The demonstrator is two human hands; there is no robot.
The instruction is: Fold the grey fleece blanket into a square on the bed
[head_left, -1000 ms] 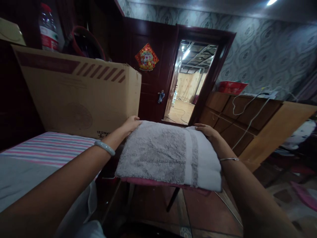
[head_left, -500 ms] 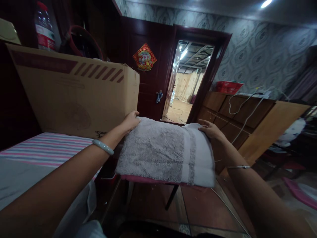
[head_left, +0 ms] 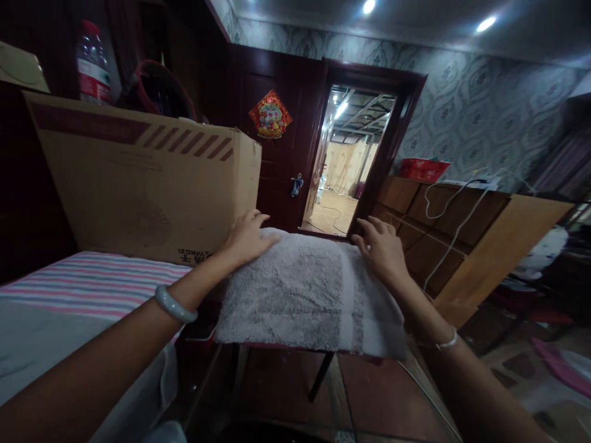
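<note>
A grey towel [head_left: 295, 295] with pale bands near its right end lies spread over a small stool, whose pink edge and dark leg [head_left: 321, 376] show beneath it. At the towel's far left corner, my left hand [head_left: 249, 237] hovers or rests lightly with its fingers apart; whether it touches the cloth I cannot tell. Over the far right corner is my right hand [head_left: 381, 249], its fingers spread and slightly curled, with nothing held in them. A bangle circles my left wrist, and a thin bracelet my right.
A large cardboard box [head_left: 138, 178] stands at the left behind a striped cloth [head_left: 101, 280]. A bottle [head_left: 93, 67] shows above the box. Ahead is a dark door [head_left: 277, 160] beside an open doorway. Wooden drawers [head_left: 434, 221] with white cables stand at the right.
Both hands have come off their grip at the towel's far corners, and their fingers have opened. My right hand has shifted slightly left. The camera has tilted up a little.
</note>
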